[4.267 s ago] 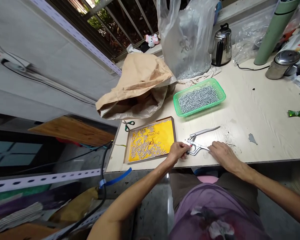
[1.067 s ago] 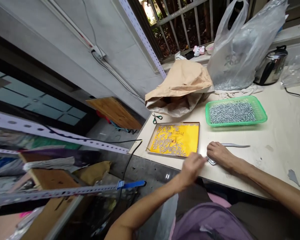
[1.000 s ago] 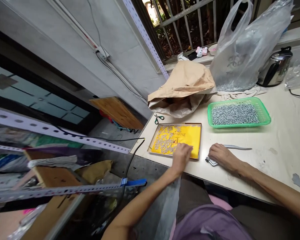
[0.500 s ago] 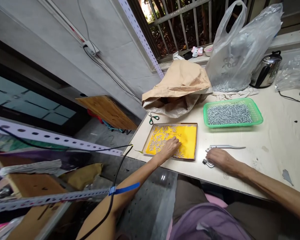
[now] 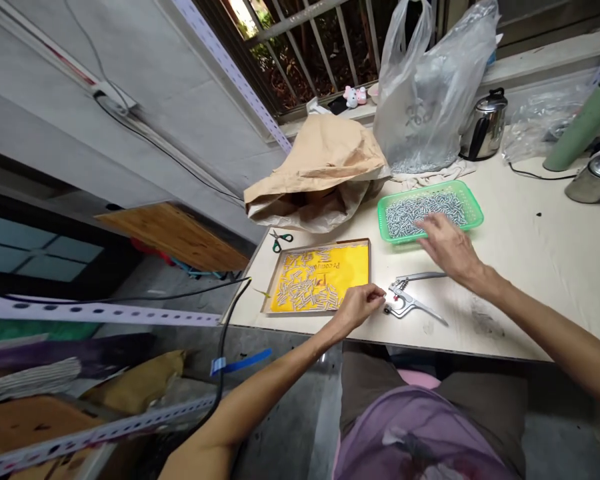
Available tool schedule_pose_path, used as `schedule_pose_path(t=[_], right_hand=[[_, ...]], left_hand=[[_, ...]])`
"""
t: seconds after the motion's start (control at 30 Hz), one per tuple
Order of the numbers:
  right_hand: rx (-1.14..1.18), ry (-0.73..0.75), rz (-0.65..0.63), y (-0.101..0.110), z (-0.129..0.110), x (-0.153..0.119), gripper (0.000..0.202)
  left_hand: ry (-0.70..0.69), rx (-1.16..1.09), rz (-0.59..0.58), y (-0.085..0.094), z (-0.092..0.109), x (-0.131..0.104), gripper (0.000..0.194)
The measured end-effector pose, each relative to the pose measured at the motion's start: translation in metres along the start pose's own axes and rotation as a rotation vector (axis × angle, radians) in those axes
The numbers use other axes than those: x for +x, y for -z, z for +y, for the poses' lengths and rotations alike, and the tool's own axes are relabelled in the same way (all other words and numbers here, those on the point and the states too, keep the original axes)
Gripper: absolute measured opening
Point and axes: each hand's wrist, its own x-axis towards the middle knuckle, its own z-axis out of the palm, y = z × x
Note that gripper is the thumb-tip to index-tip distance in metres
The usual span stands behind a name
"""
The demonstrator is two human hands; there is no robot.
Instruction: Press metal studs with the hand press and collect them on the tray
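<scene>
My left hand is closed in a pinch at the right edge of a shallow tray, close to the head of a spring-handled metal hand plier. Whatever is between those fingertips is too small to make out. The plier lies on the table with its handles spread. Small silver metal pins are scattered over the tray's yellow bottom, mostly on its left and near side. My right hand, fingers apart, reaches over the near edge of a green plastic basket, which holds a heap of similar pins.
Green-handled scissors lie behind the tray. A brown paper bag, a plastic bag and a steel kettle stand along the back. On the right are a green cylinder and a steel cup. A black cable hangs at left.
My right hand has let go of the plier and moved up to the green basket. My left hand has moved right from over the pins to the tray's edge. The view has turned right.
</scene>
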Motion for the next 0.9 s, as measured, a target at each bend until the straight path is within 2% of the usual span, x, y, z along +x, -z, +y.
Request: schedule_pose_path(t=[0.13,0.2,0.3,0.43,0.57,0.77,0.9], right_hand=[[-0.002,0.036,-0.399,-0.013,-0.019,-0.069,0.015],[-0.041,0.015,-0.527,-0.020,-0.025,-0.095,0.012],[-0.066,-0.034,-0.636,-0.023,-0.023,-0.114,0.013],[-0.057,-0.071,-0.667,-0.020,-0.013,-0.121,0.021],[-0.034,-0.073,-0.632,-0.022,-0.005,-0.130,0.023],[-0.006,-0.074,-0.568,-0.028,-0.004,-0.140,0.024],[0.035,-0.080,-0.537,-0.027,-0.004,-0.142,0.023]], left_hand=[[0.102,-0.067,-0.044,-0.014,0.011,0.009,0.013],[0.166,-0.081,-0.069,-0.020,0.011,0.013,0.017],[0.236,-0.100,-0.094,-0.029,0.010,0.014,0.018],[0.299,-0.182,-0.129,-0.043,0.009,0.011,0.015],[0.384,-0.242,-0.146,-0.053,0.013,0.006,0.015],[0.481,-0.295,-0.127,-0.055,0.023,0.003,0.016],[0.551,-0.285,-0.183,-0.053,0.024,0.005,0.017]])
